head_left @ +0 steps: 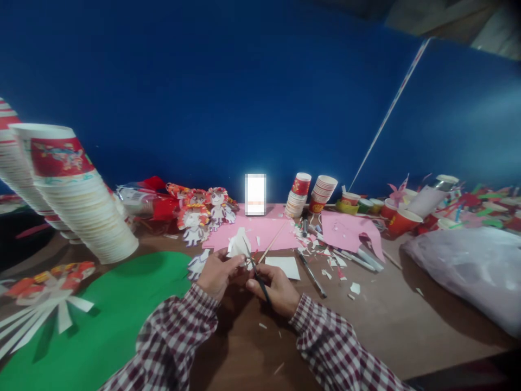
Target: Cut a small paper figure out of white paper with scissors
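Near the middle of the desk, my left hand [217, 274] pinches a small piece of white paper [237, 243] between thumb and fingers. My right hand [279, 285] is closed around a pair of dark, slim scissors [259, 276], whose blades point up and away at the paper. Fingers hide part of the handles. A blank white card [283, 267] lies just beyond my right hand. Left of the paper rests a white cut-out figure [198, 264]. More paper figures with red and orange headdresses [217, 202] stand behind it.
Pink sheets [260, 231] and paper scraps [325, 255] spread across the back; a pen [311, 274] lies at right. Paper cups are stacked at left [81, 201] and back [298, 195]. A green sheet [122, 304] covers the left front, a plastic bag [468, 271] the right.
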A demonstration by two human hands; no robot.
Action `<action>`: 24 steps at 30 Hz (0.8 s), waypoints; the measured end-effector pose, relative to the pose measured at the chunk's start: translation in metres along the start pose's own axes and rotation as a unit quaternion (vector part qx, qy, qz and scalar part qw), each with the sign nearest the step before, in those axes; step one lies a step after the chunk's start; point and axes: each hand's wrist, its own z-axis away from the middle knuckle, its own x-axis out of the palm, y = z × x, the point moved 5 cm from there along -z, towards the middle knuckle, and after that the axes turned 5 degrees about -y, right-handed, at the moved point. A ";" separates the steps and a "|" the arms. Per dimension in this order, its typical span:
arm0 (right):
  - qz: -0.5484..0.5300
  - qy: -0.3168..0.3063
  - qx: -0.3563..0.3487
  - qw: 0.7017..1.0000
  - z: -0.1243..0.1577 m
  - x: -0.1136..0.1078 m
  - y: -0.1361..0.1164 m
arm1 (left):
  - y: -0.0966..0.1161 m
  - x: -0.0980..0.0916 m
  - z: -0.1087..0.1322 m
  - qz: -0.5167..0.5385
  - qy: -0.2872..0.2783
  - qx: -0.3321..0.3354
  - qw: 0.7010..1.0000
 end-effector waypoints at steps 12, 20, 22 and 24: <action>-0.008 -0.003 0.000 1.000 0.000 -0.001 0.004 | 0.000 0.000 -0.001 0.001 0.004 0.000 1.000; 0.007 0.004 -0.003 1.000 0.001 -0.003 0.002 | -0.002 -0.001 -0.001 -0.006 0.004 -0.004 1.000; -0.001 -0.001 -0.001 1.000 0.001 -0.002 0.003 | 0.000 0.000 0.000 -0.008 0.005 -0.011 1.000; -0.009 -0.005 -0.002 1.000 0.000 -0.002 0.003 | 0.001 0.002 0.001 -0.008 0.002 -0.016 1.000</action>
